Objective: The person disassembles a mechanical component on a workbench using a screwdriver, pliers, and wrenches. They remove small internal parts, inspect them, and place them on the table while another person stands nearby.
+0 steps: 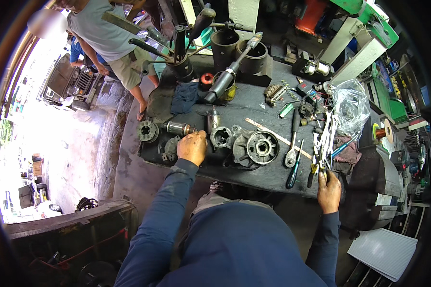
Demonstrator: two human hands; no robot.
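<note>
My left hand is closed at the shaft end of a motor armature with a copper-coloured section, lying on the dark workbench. Beside that hand lie a dark metal end housing and a round housing. To its right are a small cylindrical solenoid and a larger motor housing with a round opening. My right hand is closed at the near end of a pile of wrenches, its fingers on a wrench whose end they partly hide. A yellow-handled tool lies against those fingers.
A ratchet, a blue screwdriver and a flat ruler-like strip lie between my hands. Farther back stand metal cups and a long grey tool. Clear plastic sits at right. Another person stands at far left.
</note>
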